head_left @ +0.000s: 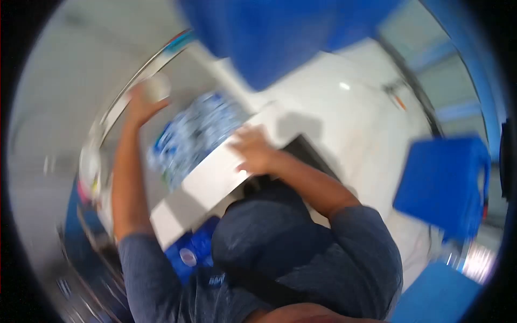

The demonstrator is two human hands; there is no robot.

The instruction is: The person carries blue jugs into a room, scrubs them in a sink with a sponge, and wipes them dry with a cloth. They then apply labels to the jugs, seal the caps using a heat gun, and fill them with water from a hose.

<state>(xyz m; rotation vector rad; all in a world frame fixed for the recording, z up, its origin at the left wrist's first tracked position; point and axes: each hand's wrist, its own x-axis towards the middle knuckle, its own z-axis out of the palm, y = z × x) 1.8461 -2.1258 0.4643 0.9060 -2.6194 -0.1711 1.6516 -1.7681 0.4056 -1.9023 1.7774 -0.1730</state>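
- And here's the left hand (144,105), high on the left, its grip curved with the thumb apart, beside one pale round item (158,87); blur masks whether that's held or merely touched, so I can't call it.
- Over to the right hand (254,151), grip open, fingers spread at the long white panel (202,185), clasping nothing visible.
- One white panel, then, running diagonally between the two arms, and just beyond it a heap of clear-and-blue plastic packs (196,132), possibly bottles, smeared too much to count.
- On the body side of the panel, one deep-blue item (196,247) carries one round pale label, partly covered by the dark clothing.
- Out wide, two big blue shapes: the upper one (264,37) cut off at the top, the right-hand one (441,183) upright on the pale floor (366,107).
- Lower right, one light-blue surface (439,296), its bottom cropped away.
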